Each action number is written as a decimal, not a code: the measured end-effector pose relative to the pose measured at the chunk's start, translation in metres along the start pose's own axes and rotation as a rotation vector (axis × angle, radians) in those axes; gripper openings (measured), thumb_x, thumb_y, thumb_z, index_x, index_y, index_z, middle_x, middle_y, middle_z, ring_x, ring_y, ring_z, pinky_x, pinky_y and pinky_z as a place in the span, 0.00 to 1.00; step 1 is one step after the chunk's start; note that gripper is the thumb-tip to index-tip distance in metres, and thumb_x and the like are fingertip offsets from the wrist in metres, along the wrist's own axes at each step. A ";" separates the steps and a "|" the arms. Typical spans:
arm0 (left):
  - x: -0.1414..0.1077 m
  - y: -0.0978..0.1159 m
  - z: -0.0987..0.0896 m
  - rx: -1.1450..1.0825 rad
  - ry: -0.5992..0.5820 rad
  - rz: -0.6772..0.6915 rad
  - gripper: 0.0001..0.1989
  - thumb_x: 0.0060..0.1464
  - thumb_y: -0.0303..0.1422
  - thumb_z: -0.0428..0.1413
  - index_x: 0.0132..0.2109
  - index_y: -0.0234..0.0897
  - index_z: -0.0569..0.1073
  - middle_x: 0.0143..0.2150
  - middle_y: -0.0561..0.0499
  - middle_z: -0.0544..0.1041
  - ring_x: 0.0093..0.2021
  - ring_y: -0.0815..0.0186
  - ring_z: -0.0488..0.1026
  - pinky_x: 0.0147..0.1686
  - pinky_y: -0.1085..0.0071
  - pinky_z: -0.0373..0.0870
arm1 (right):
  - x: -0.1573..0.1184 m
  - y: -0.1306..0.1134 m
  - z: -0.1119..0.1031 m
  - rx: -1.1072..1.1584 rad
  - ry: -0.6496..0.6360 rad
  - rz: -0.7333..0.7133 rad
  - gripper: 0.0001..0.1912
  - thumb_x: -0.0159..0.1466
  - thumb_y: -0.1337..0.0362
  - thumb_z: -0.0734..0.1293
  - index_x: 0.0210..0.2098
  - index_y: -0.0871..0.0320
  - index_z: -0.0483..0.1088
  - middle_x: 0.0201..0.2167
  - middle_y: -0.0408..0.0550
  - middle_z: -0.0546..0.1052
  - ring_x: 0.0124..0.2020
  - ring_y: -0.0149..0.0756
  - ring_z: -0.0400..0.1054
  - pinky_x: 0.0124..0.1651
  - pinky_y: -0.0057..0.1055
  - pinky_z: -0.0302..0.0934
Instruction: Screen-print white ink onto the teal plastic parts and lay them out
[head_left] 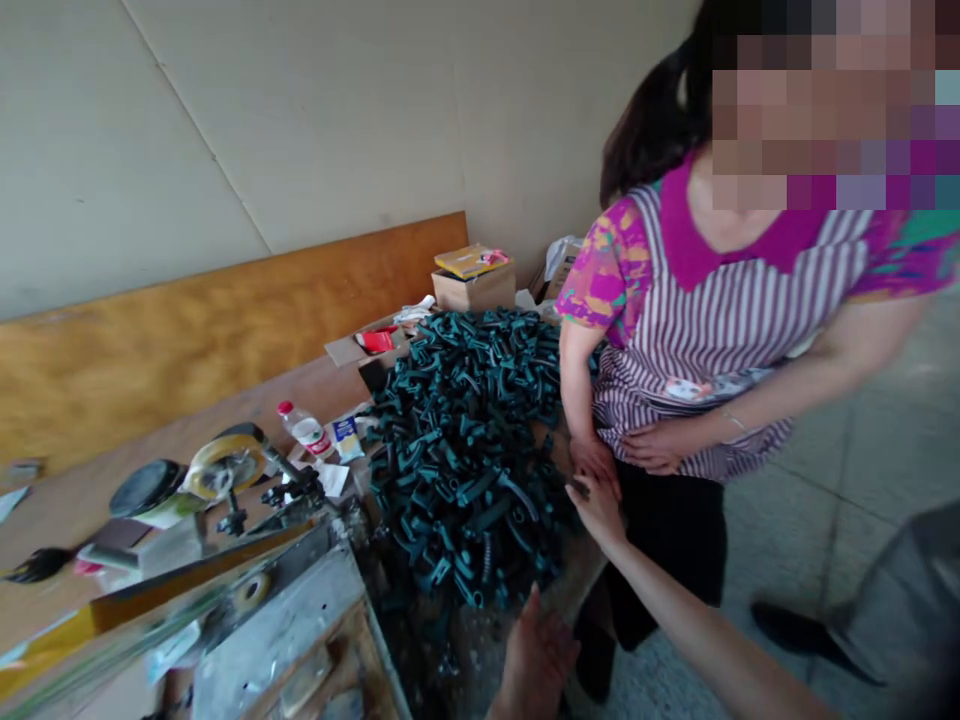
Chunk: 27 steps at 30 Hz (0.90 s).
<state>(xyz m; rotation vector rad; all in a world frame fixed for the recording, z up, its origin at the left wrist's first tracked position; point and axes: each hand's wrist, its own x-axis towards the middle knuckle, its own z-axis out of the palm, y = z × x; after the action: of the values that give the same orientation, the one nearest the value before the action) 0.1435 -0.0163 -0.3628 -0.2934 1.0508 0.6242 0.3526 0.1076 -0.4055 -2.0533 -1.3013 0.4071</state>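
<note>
A large heap of dark green plastic parts (pixel 472 450) covers the table in front of me. My left hand (pixel 536 645) is low at the heap's near edge, palm turned up and fingers apart, with nothing in it. Farther right, my right hand (pixel 601 512) reaches to the table's right edge and pinches a small dark piece (pixel 579 488) at its fingertips. It is right beside, and seems to touch, the hand of a person (pixel 596 462) standing there.
The person in a striped apron (pixel 712 320) stands at the right side. On the left are a bottle (pixel 306 430), a tape roll (pixel 225 466), a black-lidded tub (pixel 148 490) and a metal plate (pixel 277 630). A box (pixel 476 288) sits behind the heap.
</note>
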 end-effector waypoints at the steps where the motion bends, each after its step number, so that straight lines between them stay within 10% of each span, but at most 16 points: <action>1: 0.003 0.001 0.004 -0.047 -0.009 -0.001 0.33 0.57 0.45 0.51 0.67 0.42 0.55 0.58 0.38 0.68 0.45 0.57 0.75 0.44 0.64 0.70 | 0.002 0.002 0.005 0.013 -0.031 0.043 0.21 0.55 0.49 0.64 0.38 0.60 0.74 0.42 0.60 0.76 0.48 0.52 0.68 0.51 0.50 0.60; 9: 0.017 0.014 0.034 -0.379 -0.230 0.052 0.34 0.54 0.48 0.55 0.59 0.26 0.65 0.50 0.33 0.76 0.53 0.49 0.72 0.51 0.56 0.68 | -0.021 -0.009 0.038 0.227 -0.292 0.259 0.34 0.55 0.37 0.60 0.46 0.59 0.70 0.44 0.56 0.77 0.48 0.50 0.70 0.50 0.45 0.62; 18: 0.023 0.038 0.048 -0.403 -0.105 0.208 0.30 0.53 0.47 0.55 0.57 0.33 0.69 0.55 0.38 0.74 0.61 0.48 0.64 0.53 0.51 0.68 | -0.030 -0.040 0.047 0.633 -0.341 0.423 0.35 0.50 0.41 0.69 0.49 0.58 0.68 0.45 0.51 0.77 0.50 0.49 0.69 0.53 0.42 0.62; 27: -0.010 0.089 0.054 -0.276 -0.119 0.445 0.24 0.57 0.46 0.54 0.52 0.32 0.74 0.52 0.38 0.76 0.55 0.50 0.71 0.52 0.57 0.70 | -0.012 -0.125 0.059 0.560 -0.411 0.061 0.31 0.58 0.42 0.64 0.54 0.55 0.65 0.49 0.50 0.75 0.53 0.46 0.67 0.54 0.40 0.61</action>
<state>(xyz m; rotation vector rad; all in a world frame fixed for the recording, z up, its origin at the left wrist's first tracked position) 0.1247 0.0783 -0.3228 -0.2586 0.9193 1.1781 0.2280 0.1538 -0.3649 -1.5796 -1.1731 1.1298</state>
